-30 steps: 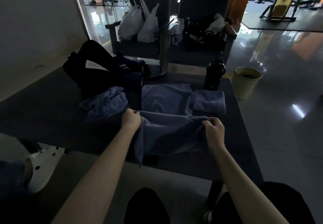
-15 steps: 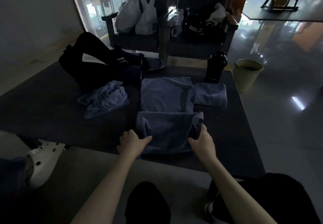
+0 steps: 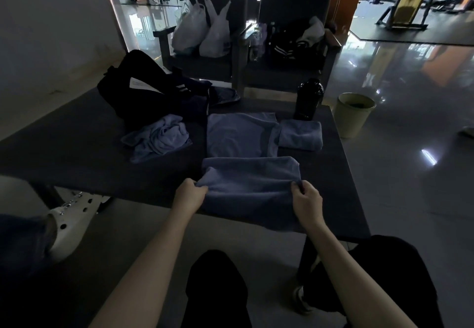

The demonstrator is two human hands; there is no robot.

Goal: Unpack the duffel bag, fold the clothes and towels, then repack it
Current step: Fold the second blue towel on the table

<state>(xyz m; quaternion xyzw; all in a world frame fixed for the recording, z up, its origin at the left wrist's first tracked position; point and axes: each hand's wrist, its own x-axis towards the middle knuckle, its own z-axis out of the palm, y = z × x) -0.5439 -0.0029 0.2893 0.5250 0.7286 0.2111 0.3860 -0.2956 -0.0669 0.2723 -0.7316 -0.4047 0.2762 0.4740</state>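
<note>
- Your left hand [image 3: 188, 195] grips the left end of the blue-grey towel [image 3: 251, 181], its fingers curled round a bunched fold of the cloth.
- Your right hand [image 3: 306, 199] pinches the right end of the same fold between the thumb and curled fingers.
- The blue-grey towel lies by the near edge of the table [image 3: 77, 153], right of the middle. Its far part is flat on the surface, and its near part runs down to the edge between your two hands.
- Just beyond it, a folded blue cloth [image 3: 238, 135] lies flat. You cannot tell from here whether it is a shirt or a towel.
- A small folded towel [image 3: 300, 135] sits against the right side of that cloth, toward the right edge.
- A crumpled towel [image 3: 159, 140] lies unfolded in a heap to the left of the folded blue cloth, apart from it.
- The black duffel bag [image 3: 133, 92] slumps toward the far left part of the surface, right behind the crumpled towel. Dark clothes [image 3: 189, 97] with white stripes spill from its right side.
- A black bottle [image 3: 309, 99] stands upright at the far edge near the far right corner, just behind the small folded towel.
- On the floor, a pale waste bin [image 3: 355, 113] stands beside the right edge.
- Two armchairs [image 3: 205, 66] face you past the far edge, and the left one holds white plastic bags [image 3: 202, 30].
- A white clog [image 3: 69, 215] shows below the near edge, on the left.
</note>
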